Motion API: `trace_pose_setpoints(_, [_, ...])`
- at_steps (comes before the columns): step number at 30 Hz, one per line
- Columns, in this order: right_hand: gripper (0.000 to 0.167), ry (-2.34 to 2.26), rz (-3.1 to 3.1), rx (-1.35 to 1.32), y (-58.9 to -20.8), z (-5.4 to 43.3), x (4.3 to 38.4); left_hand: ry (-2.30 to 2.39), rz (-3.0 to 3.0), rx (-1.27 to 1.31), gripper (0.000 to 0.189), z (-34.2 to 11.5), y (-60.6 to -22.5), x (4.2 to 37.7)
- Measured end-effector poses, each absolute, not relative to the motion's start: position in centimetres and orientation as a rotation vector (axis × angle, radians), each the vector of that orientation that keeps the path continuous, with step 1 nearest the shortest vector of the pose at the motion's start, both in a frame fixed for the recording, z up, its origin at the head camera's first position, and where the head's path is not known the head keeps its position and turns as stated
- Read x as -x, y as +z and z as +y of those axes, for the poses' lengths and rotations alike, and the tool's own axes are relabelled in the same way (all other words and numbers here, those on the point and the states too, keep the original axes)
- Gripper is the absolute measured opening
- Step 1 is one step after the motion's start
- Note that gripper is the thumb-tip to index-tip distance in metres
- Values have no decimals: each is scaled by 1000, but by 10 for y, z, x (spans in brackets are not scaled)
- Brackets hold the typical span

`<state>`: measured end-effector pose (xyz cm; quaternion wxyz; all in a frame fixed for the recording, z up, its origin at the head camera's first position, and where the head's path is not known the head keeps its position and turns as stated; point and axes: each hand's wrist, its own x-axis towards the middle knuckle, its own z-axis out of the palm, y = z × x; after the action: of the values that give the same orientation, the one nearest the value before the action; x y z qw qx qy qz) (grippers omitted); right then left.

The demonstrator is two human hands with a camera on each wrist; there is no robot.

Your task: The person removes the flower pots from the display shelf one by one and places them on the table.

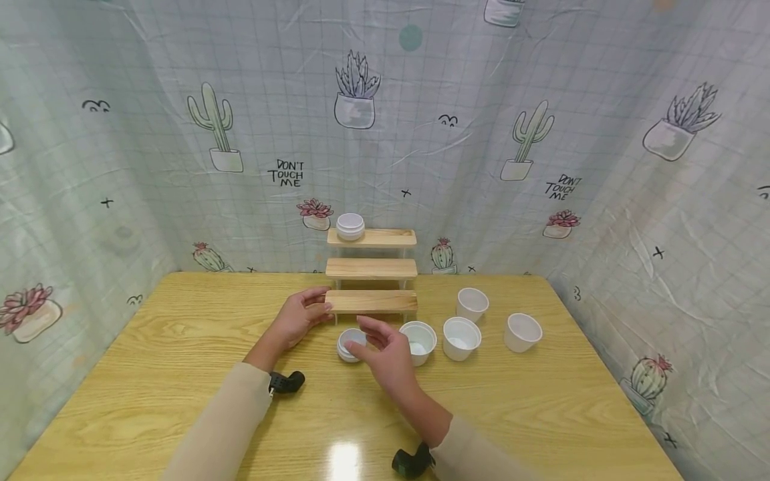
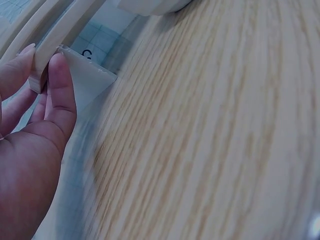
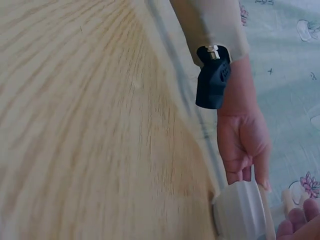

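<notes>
My left hand pinches the left end of the lowest wooden step of a three-step display stand. In the left wrist view, the thumb lies on one side of the board end and the fingers on the other. My right hand is at a short white cup with a stepped rim, in front of the stand. Its thumb overlaps the cup in the head view, its other fingers spread past the right side. In the right wrist view, fingertips show beside the cup, a small gap between.
A similar white cup stands on the left of the top step; the middle step is bare. Right of my right hand are several white cups, among them a near one and a far-right one. A printed curtain hangs behind the table.
</notes>
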<state>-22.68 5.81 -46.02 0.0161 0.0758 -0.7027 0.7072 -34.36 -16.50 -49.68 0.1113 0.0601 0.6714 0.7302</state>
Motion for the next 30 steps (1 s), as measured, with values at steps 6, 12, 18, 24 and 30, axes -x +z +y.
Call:
trace_pose_setpoints(6, [46, 2216, -2197, -188, -467, 57, 226, 2157, 1962, -156, 56, -165, -496, 344])
trace_pose_setpoints(12, [54, 2162, -2236, -159, -473, 55, 227, 2157, 1963, -177, 58, -165, -496, 344])
trace_pose_setpoints(18, [62, 2110, -2298, -102, -479, 51, 229, 2158, 1959, -186, 59, -164, -496, 343])
trace_pose_setpoints(24, [71, 2134, -2305, -99, -485, 48, 232, 2166, 1930, -191, 58, -166, -498, 344])
trace_pose_setpoints(30, [75, 2159, -2319, -66, -489, 47, 236, 2199, 1861, -234, 62, -169, -500, 344])
